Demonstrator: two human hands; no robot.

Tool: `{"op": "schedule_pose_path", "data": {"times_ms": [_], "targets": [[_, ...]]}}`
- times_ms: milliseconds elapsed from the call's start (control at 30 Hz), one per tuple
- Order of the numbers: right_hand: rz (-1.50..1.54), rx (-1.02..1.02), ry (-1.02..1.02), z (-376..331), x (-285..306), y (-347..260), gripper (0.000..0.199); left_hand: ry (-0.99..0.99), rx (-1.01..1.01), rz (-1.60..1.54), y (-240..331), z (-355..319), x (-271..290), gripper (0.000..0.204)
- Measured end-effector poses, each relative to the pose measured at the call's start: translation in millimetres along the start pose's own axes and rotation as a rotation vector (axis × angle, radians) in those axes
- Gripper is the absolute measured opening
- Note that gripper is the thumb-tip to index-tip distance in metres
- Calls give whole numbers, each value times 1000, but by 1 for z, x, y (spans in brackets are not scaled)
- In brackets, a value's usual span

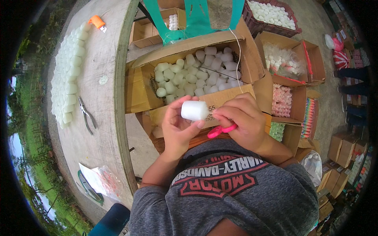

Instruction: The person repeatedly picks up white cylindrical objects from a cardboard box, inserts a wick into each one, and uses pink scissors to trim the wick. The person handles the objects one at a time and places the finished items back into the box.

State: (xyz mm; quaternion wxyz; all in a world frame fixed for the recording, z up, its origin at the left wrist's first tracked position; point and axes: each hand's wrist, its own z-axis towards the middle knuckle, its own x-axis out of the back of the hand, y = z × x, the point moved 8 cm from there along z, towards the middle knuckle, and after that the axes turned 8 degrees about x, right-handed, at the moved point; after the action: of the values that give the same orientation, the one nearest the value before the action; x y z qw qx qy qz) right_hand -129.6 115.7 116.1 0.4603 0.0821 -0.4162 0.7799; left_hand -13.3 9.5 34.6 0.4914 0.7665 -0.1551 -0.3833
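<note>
My left hand (176, 128) is closed round a stubby white candle (193, 111), held on its side above the front of a cardboard box. At the candle's right end, the fingers of my right hand (246, 120) pinch close to a short thin wick. Pink-handled scissors (221, 130) hang in that same hand, their loops below the fingers and the blades mostly hidden. Just beyond my hands, the open cardboard box (230, 95) holds a heap of similar white candles (189, 74). A pale cord (238, 51) trails over the box's right side.
On the table (106, 114) at left stand rows of white candles (71, 74), an orange-handled cutter (97, 23), pliers (86, 115) and a plastic packet (103, 180). A green chair (193, 17) is behind the box. More boxes (289, 100) and a candle-filled crate (271, 15) sit at right.
</note>
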Motion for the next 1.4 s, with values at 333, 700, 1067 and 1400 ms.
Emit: {"op": "schedule_pose_path", "data": {"times_ms": [333, 700, 1067, 1400], "targets": [[80, -70, -3, -16, -14, 10, 29, -43, -27, -145, -3, -3, -5, 71], [148, -62, -76, -2, -12, 8, 27, -181, -421, 1150, 20, -3, -41, 87], [178, -102, -160, -7, -14, 5, 21, -421, -186, 781, 8, -4, -30, 38], [-48, -5, -48, -4, -3, 4, 27, -282, 335, -338, -20, 2, -17, 9]]}}
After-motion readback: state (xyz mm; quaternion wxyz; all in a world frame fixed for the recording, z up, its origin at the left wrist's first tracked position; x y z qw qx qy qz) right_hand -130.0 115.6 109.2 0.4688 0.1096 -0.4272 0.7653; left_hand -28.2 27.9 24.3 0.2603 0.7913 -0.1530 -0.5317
